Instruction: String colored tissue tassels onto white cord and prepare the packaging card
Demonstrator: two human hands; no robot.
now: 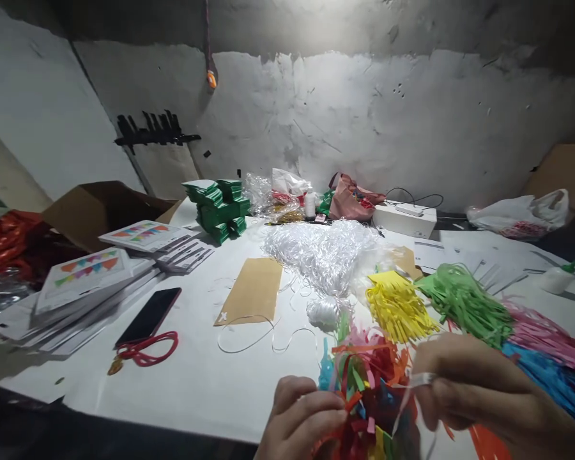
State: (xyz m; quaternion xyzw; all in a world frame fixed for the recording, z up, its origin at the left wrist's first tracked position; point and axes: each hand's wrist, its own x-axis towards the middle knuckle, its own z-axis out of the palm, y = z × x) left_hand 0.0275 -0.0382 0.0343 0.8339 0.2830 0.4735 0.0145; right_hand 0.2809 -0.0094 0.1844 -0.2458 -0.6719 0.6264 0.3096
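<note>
My left hand is curled shut around a bunch of mixed-colour fringed paper tassels at the near edge of the white table. My right hand pinches a thin white ribbon that runs across the bunch. Behind the hands lie separate fringe bundles: yellow, green, pink and blue. A tangled heap of white ribbon sits farther back, with loose loops trailing toward me.
A brown envelope, a dark phone with a red cord, stacks of printed cards, green packets, a white box, a glue bottle, plastic bags and an open cardboard box.
</note>
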